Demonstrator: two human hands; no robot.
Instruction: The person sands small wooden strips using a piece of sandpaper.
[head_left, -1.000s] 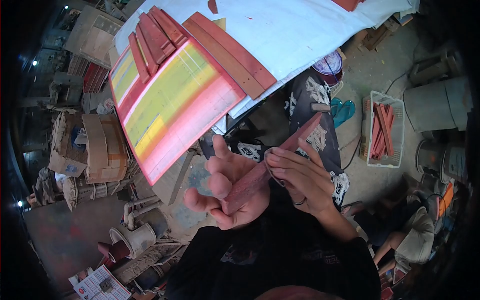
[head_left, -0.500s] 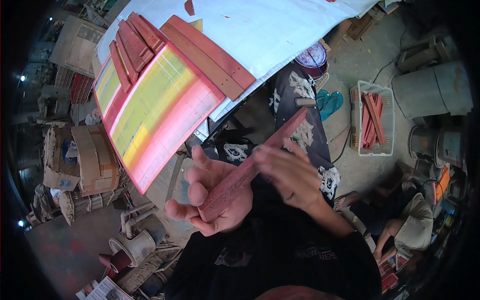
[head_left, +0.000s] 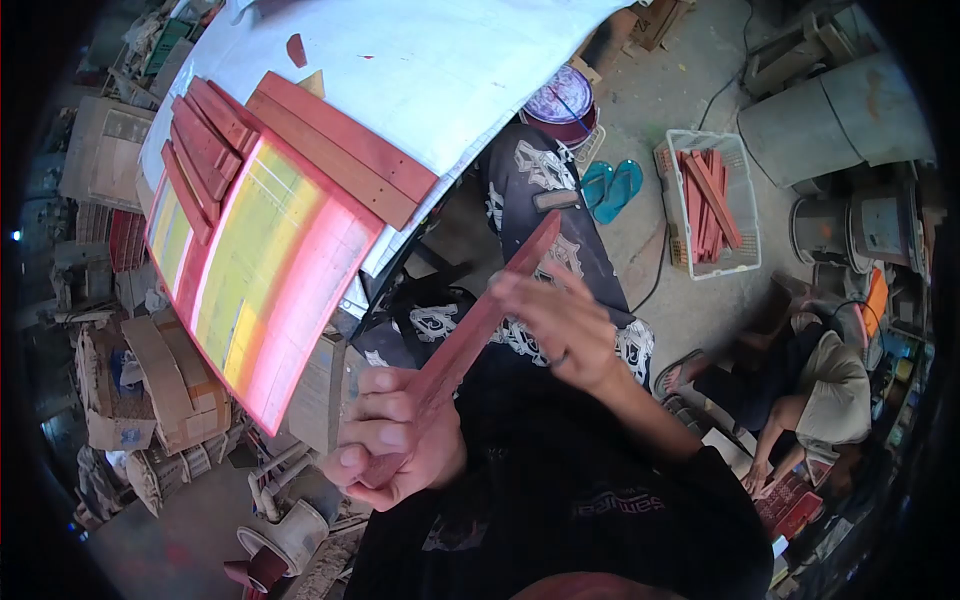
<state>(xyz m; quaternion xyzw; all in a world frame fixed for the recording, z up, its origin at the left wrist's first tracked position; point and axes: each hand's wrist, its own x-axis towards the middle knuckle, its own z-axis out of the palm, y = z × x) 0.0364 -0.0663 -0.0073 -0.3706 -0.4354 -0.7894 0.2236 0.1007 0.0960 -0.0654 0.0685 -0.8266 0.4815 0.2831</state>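
Observation:
A long red wooden piece (head_left: 455,350) slants across my lap, its narrow tip pointing up and right. Its lower end is wrapped in the fingers of my left hand (head_left: 400,440). Partway up the piece is my right hand (head_left: 560,325), blurred by motion, with its fingertips at the piece's edge; how they grip is not clear. Beyond my hands, a yellow, pink and white striped board (head_left: 270,270) lies at the table's edge. Several red slats (head_left: 205,150) rest on it, and wider red planks (head_left: 340,145) lie beside them.
White sheeting (head_left: 430,60) covers the table. To the right are teal sandals (head_left: 612,190) and a white crate (head_left: 750,265) holding red slats. A seated person (head_left: 760,395) is at the lower right. Cardboard boxes (head_left: 180,385) stand at the left, and a round purple-topped container (head_left: 560,105) near the table.
My left fingers have closed round the wooden piece's lower end, where they were spread before. The surroundings have shifted left in view, and the wooden piece now points more steeply upward.

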